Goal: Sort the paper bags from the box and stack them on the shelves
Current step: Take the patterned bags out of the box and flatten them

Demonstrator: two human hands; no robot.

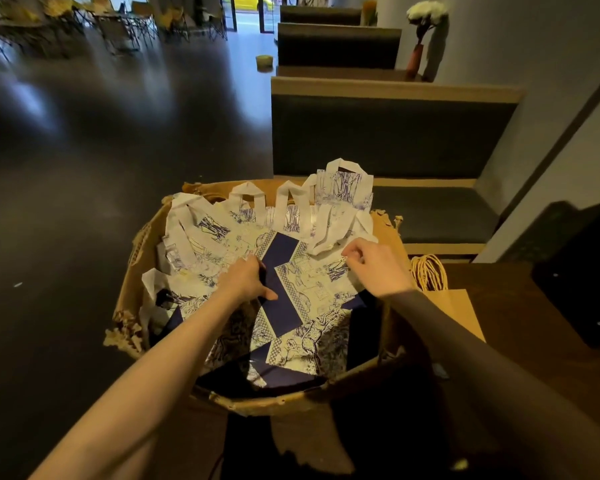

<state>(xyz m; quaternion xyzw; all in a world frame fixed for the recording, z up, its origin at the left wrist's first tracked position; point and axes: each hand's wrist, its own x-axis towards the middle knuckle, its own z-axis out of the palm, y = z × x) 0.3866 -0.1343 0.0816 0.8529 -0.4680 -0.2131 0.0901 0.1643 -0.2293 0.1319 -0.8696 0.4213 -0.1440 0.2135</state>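
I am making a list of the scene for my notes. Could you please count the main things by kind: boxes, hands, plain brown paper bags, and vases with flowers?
Cardboard box: 1
Hands: 2, left hand and right hand, both on the printed bags
Plain brown paper bag: 1
Vase with flowers: 1
Total: 5

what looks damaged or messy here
The cardboard box is damaged: its rim is torn and ragged, worst at the near-left corner. The blue-printed paper bags inside lie jumbled at angles, handles sticking up, not in a neat stack.
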